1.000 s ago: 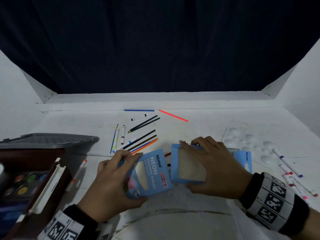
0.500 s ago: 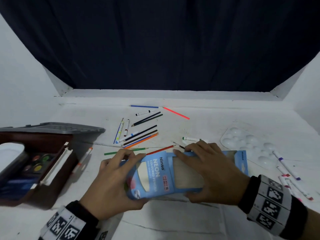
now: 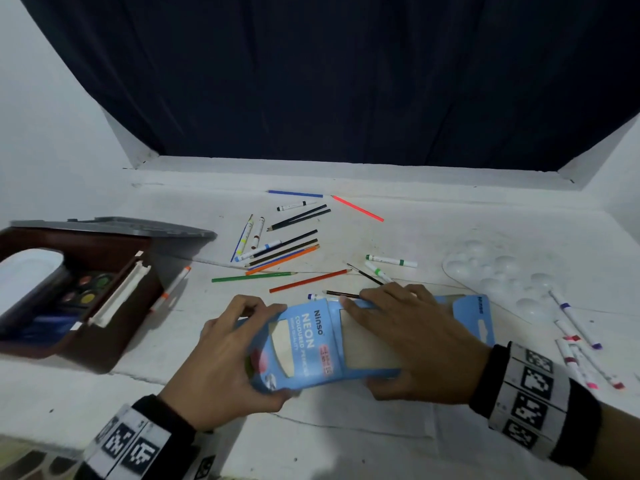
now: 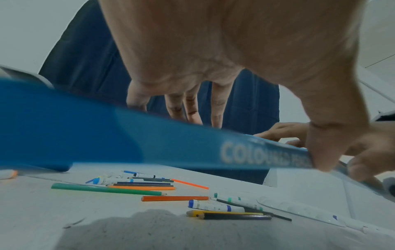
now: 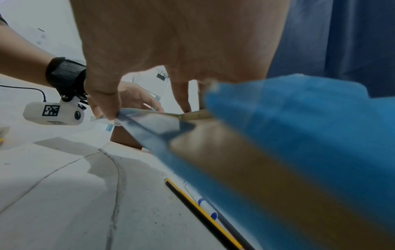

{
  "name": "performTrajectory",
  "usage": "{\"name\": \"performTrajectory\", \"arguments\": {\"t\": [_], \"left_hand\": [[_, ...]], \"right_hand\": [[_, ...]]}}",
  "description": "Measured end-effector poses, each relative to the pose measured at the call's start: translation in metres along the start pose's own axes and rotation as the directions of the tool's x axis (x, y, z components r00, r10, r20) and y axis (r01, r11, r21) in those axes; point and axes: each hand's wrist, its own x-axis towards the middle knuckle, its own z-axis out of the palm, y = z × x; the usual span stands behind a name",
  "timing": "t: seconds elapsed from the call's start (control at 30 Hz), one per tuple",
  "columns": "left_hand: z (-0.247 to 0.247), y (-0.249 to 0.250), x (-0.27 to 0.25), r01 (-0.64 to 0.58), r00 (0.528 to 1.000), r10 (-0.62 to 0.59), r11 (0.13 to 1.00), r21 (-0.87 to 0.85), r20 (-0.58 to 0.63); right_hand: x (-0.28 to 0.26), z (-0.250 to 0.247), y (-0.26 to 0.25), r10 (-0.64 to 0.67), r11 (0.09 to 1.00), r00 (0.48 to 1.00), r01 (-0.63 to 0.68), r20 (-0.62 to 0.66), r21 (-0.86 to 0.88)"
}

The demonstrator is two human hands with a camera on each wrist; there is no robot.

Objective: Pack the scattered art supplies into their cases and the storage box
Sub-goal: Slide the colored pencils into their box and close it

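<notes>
Both hands held blue pencil boxes just above the near middle of the tabletop. The left hand gripped the left box, fingers curled over its far edge, thumb under the near edge. The right hand gripped the right box, whose left end overlapped the left box. Loose pencils and markers lay farther back; the open storage box sat at left.
</notes>
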Motion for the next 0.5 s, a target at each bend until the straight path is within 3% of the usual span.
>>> {"name": "performTrajectory", "arguments": {"t": [0.13, 0.3, 0.5], "left_hand": [[0.004, -0.009, 0.0, -0.023, 0.998, 0.021, 1.0, 0.02, 0.063], [0.002, -0.028, -0.002, -0.045, 0.994, 0.04, 0.997, 0.054, 0.101], [-0.006, -0.051, 0.005, -0.057, 0.993, 0.048, 0.995, 0.08, 0.108]], "right_hand": [[0.009, 0.008, -0.008, -0.086, 0.996, 0.996, 0.086, -0.008, -0.024], [0.027, 0.024, -0.021, -0.138, 0.99, 0.985, 0.139, -0.108, 0.002], [0.06, 0.038, -0.034, -0.107, 0.991, 0.992, 0.112, -0.067, 0.077]]}}
